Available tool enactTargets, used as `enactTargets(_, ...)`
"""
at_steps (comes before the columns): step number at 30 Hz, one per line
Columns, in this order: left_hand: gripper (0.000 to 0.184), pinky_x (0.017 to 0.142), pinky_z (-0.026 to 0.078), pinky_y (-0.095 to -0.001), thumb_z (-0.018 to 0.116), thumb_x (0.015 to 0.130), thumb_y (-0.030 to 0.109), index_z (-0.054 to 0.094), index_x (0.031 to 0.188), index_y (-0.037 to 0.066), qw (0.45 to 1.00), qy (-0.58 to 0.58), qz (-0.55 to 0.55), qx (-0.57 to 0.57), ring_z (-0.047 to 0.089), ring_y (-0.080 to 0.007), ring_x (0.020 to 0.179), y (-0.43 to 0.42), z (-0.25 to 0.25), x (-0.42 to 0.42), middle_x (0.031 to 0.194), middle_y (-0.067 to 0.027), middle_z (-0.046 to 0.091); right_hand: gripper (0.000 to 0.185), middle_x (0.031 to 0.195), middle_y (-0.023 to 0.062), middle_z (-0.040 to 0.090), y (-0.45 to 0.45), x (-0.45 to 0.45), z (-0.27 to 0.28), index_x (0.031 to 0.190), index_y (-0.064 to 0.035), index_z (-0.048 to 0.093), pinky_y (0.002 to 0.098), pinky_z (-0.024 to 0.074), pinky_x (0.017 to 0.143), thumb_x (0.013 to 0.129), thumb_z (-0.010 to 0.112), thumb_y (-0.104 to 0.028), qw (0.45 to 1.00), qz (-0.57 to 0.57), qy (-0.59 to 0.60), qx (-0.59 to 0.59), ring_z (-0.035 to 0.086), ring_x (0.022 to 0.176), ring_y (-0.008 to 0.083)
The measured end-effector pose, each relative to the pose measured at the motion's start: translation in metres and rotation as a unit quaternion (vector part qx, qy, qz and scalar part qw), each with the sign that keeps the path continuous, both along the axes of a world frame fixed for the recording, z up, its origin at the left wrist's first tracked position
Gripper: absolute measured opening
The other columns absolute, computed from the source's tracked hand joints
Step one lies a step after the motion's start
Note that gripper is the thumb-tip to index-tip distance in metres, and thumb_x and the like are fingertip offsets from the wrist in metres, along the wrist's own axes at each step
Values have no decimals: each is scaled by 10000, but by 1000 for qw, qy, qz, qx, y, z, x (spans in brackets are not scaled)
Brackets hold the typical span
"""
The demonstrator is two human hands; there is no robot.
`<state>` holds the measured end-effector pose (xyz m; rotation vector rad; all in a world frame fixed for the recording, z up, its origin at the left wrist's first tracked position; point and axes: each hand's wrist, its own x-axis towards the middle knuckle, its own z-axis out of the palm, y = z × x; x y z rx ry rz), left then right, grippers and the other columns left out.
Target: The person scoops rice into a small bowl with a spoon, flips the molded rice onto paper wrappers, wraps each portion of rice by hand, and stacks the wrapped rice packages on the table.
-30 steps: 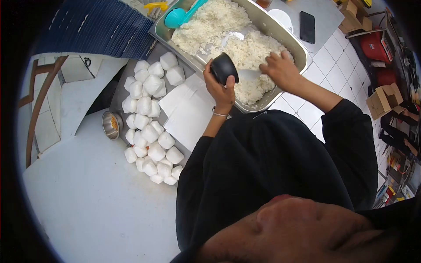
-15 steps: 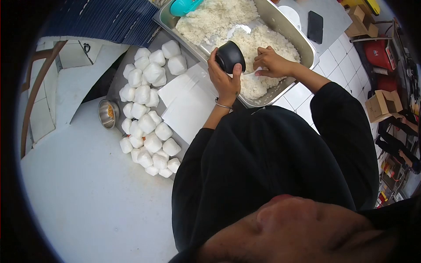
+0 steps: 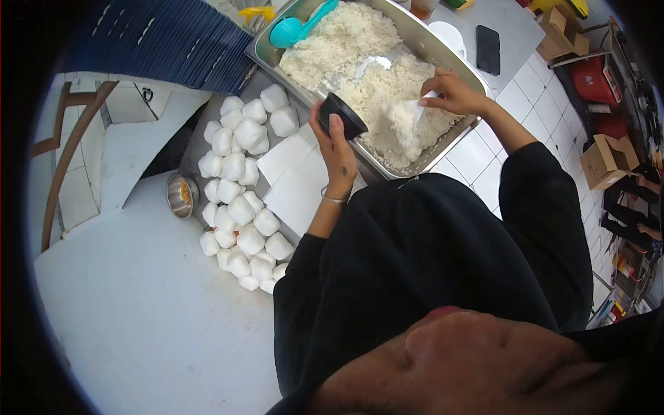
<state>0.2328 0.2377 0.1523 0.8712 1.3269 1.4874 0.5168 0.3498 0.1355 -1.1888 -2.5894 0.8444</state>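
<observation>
My left hand (image 3: 334,142) is closed round a small black bowl (image 3: 344,117), tilted over the near edge of a steel tray (image 3: 453,149). Inside the tray lies a large heap of cooked white rice (image 3: 360,41). My right hand (image 3: 453,93) grips a white rice paddle (image 3: 423,104) above the right part of the tray. A clump of rice clings to the paddle, blurred by motion. At the tray's far left corner rests a turquoise scoop (image 3: 289,31). White paper sheets (image 3: 294,176) lie below my left wrist.
Many white wrapped bundles (image 3: 250,207) are piled on the metal table to the left. Beside them stands a small steel bowl (image 3: 181,196) with orange bits. A phone (image 3: 487,50) lies beyond the tray, and dark blue stacked sheets (image 3: 159,41) rise at the upper left.
My right hand has lifted the paddle with rice on it, moving up and right. My left hand has drawn the black bowl left and tilted it. The whole view has shifted slightly.
</observation>
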Motion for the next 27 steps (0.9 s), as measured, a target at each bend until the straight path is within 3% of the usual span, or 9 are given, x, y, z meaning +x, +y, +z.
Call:
enactTargets(2, 610, 757, 579, -291, 497, 1041, 475, 291, 1426, 49, 989, -67, -79, -108, 620, -217, 1053, -7, 5, 1, 1273, -168, 534, 347, 806, 89, 651, -7, 4, 18, 973, -106, 746, 402, 387, 843, 908, 701, -444, 994, -99, 12, 33, 538, 892, 249)
enactTargets(3, 661, 592, 601, -307, 478, 1013, 589, 283, 1362, 63, 979, -105, -99, -143, 657, -246, 1014, -7, 1, 8, 1233, -173, 548, 344, 815, 97, 650, -14, 4, 26, 977, -92, 743, 398, 392, 840, 913, 703, -428, 988, -147, 18, 48, 546, 875, 254)
enactTargets(7, 775, 670, 593, -401, 444, 932, 760, 316, 1257, 68, 935, -219, -172, -218, 657, -270, 880, 11, -7, 32, 1104, -160, 560, 202, 832, 42, 652, -64, -36, 47, 953, -118, 730, 428, 390, 790, 864, 755, -298, 928, -288, 8, 235, 554, 867, 259)
enactTargets(11, 779, 614, 568, -384, 407, 932, 779, 369, 1222, 56, 929, -258, -139, -225, 623, -236, 749, 31, -8, 45, 981, -129, 573, 225, 854, -5, 564, -120, -75, 34, 1076, -161, 680, 423, 355, 811, 857, 711, -205, 880, -280, -41, 382, 545, 877, 210)
enactTargets(17, 739, 529, 462, -312, 335, 949, 780, 568, 1095, 93, 929, -177, -139, -294, 566, -181, 652, 30, -10, 45, 857, -48, 596, 358, 881, -3, 571, -137, -60, 30, 1174, -140, 654, 352, 391, 760, 823, 724, -123, 916, -230, -27, 327, 541, 851, 203)
enactTargets(21, 730, 467, 346, -278, 291, 959, 737, 546, 1154, 81, 908, -263, -181, -273, 496, -166, 592, 30, -14, 23, 835, -46, 577, 353, 993, 73, 630, -121, -45, 63, 1326, -136, 585, 384, 500, 834, 973, 578, -144, 946, -309, -78, -49, 622, 938, 285)
enactTargets(22, 733, 458, 337, -276, 290, 959, 734, 544, 1163, 77, 903, -278, -189, -266, 488, -167, 579, 30, -12, 18, 836, -52, 575, 345, 1106, 109, 649, -117, -35, 64, 1392, -148, 542, 384, 503, 936, 1055, 483, -196, 944, -318, 18, -89, 643, 1004, 296)
enactTargets(25, 744, 435, 314, -274, 283, 957, 729, 549, 1162, 65, 899, -295, -211, -246, 459, -165, 537, 30, -3, 10, 816, -64, 571, 319, 1052, 145, 673, -112, -25, 39, 1383, -233, 532, 406, 544, 839, 1080, 437, -250, 920, -269, 274, -74, 695, 898, 353)
enactTargets(27, 750, 422, 300, -274, 277, 955, 728, 559, 1147, 61, 898, -289, -224, -245, 440, -160, 512, 29, 3, 8, 792, -67, 568, 314, 990, 160, 681, -115, -30, 34, 1380, -214, 525, 391, 534, 823, 1093, 408, -266, 930, -244, 266, -70, 702, 875, 348)
